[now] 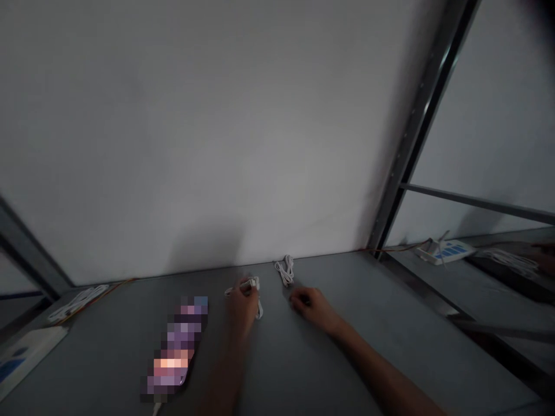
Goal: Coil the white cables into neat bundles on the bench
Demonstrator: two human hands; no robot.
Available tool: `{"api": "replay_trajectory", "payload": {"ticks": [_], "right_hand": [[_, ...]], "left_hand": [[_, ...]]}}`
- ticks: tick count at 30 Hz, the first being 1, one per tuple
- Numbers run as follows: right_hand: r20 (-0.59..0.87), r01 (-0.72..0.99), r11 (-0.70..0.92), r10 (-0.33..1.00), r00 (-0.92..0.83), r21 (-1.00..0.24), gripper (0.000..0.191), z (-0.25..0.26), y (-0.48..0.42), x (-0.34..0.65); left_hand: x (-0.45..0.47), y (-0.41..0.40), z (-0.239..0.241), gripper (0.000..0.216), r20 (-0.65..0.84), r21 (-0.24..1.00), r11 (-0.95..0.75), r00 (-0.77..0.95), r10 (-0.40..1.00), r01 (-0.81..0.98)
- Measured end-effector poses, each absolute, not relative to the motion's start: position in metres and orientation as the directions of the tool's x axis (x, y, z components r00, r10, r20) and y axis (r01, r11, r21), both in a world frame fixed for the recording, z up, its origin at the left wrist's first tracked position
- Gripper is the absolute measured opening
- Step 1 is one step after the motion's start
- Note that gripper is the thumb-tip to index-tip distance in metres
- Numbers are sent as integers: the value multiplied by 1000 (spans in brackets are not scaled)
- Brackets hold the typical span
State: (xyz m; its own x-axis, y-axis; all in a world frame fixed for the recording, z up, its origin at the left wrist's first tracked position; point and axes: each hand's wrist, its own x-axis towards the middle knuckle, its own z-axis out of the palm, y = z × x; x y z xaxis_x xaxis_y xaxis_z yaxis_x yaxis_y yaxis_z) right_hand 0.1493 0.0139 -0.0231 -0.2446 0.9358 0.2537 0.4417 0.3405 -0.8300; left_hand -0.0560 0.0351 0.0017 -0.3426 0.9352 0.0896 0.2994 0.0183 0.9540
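Note:
My left hand (241, 306) is closed around a coiled white cable (259, 311), whose loops stick out on both sides of the fingers just above the grey shelf. A second white cable (285, 269), bundled in loops, lies by the wall, beyond my right hand (315, 307). The fingers of that hand are curled in near the bundle's lower end, apart from its loops. Whether something small sits between those fingertips is hidden.
Left of my hands lies a phone (176, 349) with a blurred screen and a cord. Farther left are a white power strip (78, 303) and a white-and-blue box (30, 358). A metal post (390, 202) rises at right; another white-and-blue box (444, 251) is beyond it.

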Motion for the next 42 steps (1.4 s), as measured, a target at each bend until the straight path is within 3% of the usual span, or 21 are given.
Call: {"api": "replay_trajectory", "payload": {"ticks": [3, 7, 13, 19, 24, 28, 32, 35, 37, 42], "right_hand": [[282, 477, 368, 928, -244, -798, 19, -25, 15, 149], [314, 529, 394, 919, -239, -752, 19, -27, 15, 148], [396, 567, 376, 914, -94, -733, 20, -32, 16, 147], [455, 719, 408, 879, -143, -563, 53, -34, 18, 142], [468, 783, 419, 864, -188, -459, 27, -35, 20, 135], [508, 801, 386, 853, -121, -457, 25, -34, 17, 135], [530, 850, 288, 848, -12, -442, 36, -31, 9, 135], [515, 851, 222, 854, 66, -477, 31, -28, 5, 133], [484, 827, 221, 872, 70, -517, 21, -28, 6, 133], [363, 745, 251, 932, -12, -618, 23, -32, 14, 137]], "left_hand": [[-60, 30, 4, 28, 166, 888, 36, -393, 904, 459], [-58, 29, 0, 32, 369, 702, -10, -352, 860, 712], [-49, 31, -8, 28, 546, 585, -152, -249, 800, 796], [-28, 21, -9, 27, 474, 647, -344, -5, 881, 680], [-16, 12, -3, 23, 361, 686, -330, 90, 928, 649], [-17, 14, -3, 21, 316, 751, -283, 51, 947, 597], [-20, 16, -7, 20, 293, 742, -240, 20, 956, 626], [-19, 17, -10, 21, 265, 725, -221, 32, 964, 652], [-19, 16, -10, 22, 252, 714, -215, 42, 967, 667], [-17, 16, -10, 22, 253, 673, -241, 88, 963, 700]]}}
